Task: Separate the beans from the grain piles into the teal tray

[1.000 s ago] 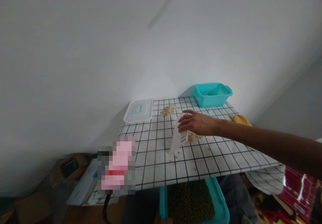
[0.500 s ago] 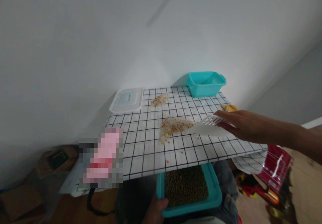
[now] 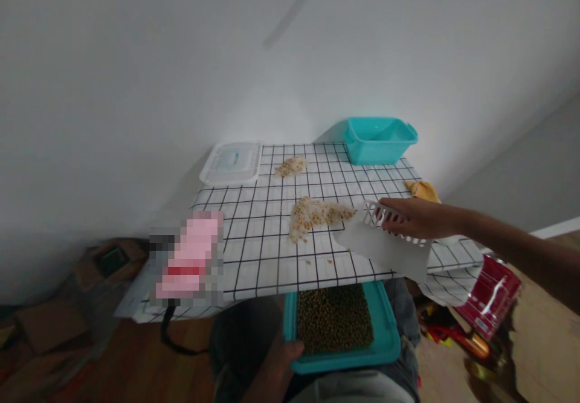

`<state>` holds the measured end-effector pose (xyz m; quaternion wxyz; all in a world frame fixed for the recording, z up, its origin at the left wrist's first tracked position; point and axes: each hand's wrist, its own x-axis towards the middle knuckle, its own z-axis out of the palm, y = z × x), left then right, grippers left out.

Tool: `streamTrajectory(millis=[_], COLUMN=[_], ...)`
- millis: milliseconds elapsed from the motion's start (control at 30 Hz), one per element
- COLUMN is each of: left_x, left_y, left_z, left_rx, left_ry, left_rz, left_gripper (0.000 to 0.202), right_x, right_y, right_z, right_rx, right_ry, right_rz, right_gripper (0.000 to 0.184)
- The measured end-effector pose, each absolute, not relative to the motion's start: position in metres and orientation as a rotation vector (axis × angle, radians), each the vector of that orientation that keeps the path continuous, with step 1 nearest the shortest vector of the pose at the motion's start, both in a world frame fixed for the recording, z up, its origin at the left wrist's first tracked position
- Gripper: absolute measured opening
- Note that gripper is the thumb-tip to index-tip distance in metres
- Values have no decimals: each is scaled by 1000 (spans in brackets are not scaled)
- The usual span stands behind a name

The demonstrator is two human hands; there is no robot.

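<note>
My right hand [image 3: 414,218] is closed on the slotted edge of a white plastic scoop tray [image 3: 385,247], held tilted over the right side of the checked table [image 3: 258,252]. A pile of pale grains [image 3: 315,214] lies on the table just left of the scoop. My left hand [image 3: 283,357] grips the left near corner of a teal container [image 3: 385,345] filled with green beans [image 3: 334,318], held below the table's front edge over my lap.
A second, smaller grain pile [image 3: 290,166] lies near the back. A white lid [image 3: 231,163] rests at the back left, a teal tub [image 3: 379,139] at the back right, a yellow cloth [image 3: 422,190] at the right edge. Red packaging [image 3: 492,297] lies on the floor.
The right hand has swept right with the white scoop, baring the grain pile, then lowered the scoop towards the table's front. The teal bean container and left hand have come into view.
</note>
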<state>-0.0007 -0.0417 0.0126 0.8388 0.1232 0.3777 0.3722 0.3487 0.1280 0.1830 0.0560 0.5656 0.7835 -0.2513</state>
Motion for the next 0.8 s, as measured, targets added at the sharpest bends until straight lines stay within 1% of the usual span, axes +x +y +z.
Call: streamTrajectory(millis=[167, 367, 467, 567, 633, 700, 767, 800], left_x=[-2, -5, -7, -9, -11, -13, -13, -12], left_y=[-43, -43, -42, -42, -42, -41, -39, -37], left_z=[10, 5, 2, 2, 4, 7, 9, 9], left_rx=[293, 329, 308, 309, 324, 331, 324, 317], left_ry=[768, 775, 780, 789, 811, 817, 814, 814], left_rz=[825, 852, 858, 877, 863, 841, 838, 843], left_gripper=[53, 54, 55, 53, 46, 39, 37, 40], right_x=[305, 260, 245, 236, 233, 228, 219, 212], right_y=[139, 141, 135, 125, 120, 120, 126, 130], right_z=[186, 188, 190, 195, 199, 203, 203, 201], right_rx=[1579, 1421, 1318, 1190, 1187, 1268, 1349, 1380], right_ry=[2452, 2558, 2651, 2698, 2724, 2773, 2818, 2837], right_rz=[-830, -792, -779, -833, -809, -721, -668, -663], right_gripper=[40, 43, 37, 25, 22, 24, 28, 28])
